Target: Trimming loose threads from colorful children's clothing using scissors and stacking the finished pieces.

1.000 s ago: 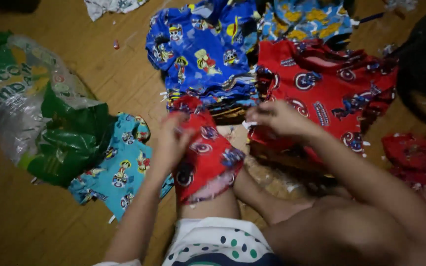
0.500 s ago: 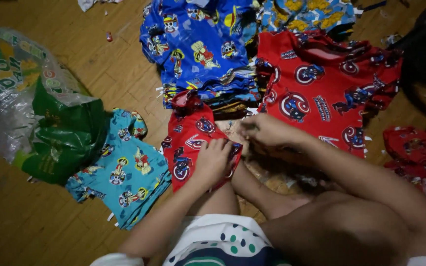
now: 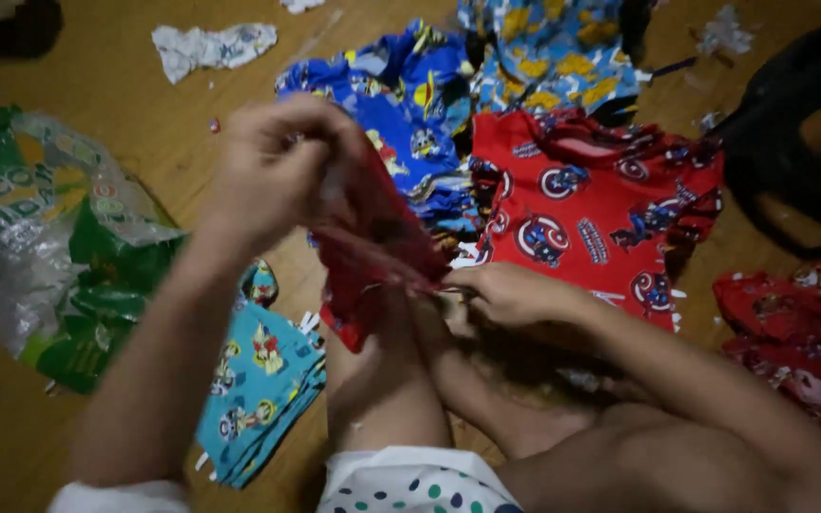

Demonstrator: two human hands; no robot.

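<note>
My left hand [image 3: 273, 171] is raised above my knee and grips the top of a small red printed garment [image 3: 382, 256]. My right hand [image 3: 505, 294] pinches the lower edge of the same garment just above my bent leg. The cloth hangs stretched and blurred between both hands. Behind it lies a pile of red printed clothes [image 3: 601, 209], and a pile of blue printed clothes [image 3: 401, 114] sits further left.
A stack of turquoise printed clothes [image 3: 258, 389] lies on the wooden floor by my left knee. A green and clear plastic bag [image 3: 49, 247] is at the left. More red cloth [image 3: 800, 332] is at the right, a yellow-blue garment [image 3: 553, 47] at the top, and a dark object [image 3: 800, 123] at the upper right.
My left hand has lifted the red garment up off my knee, while my right hand stayed low holding its bottom edge. The camera view has moved closer.
</note>
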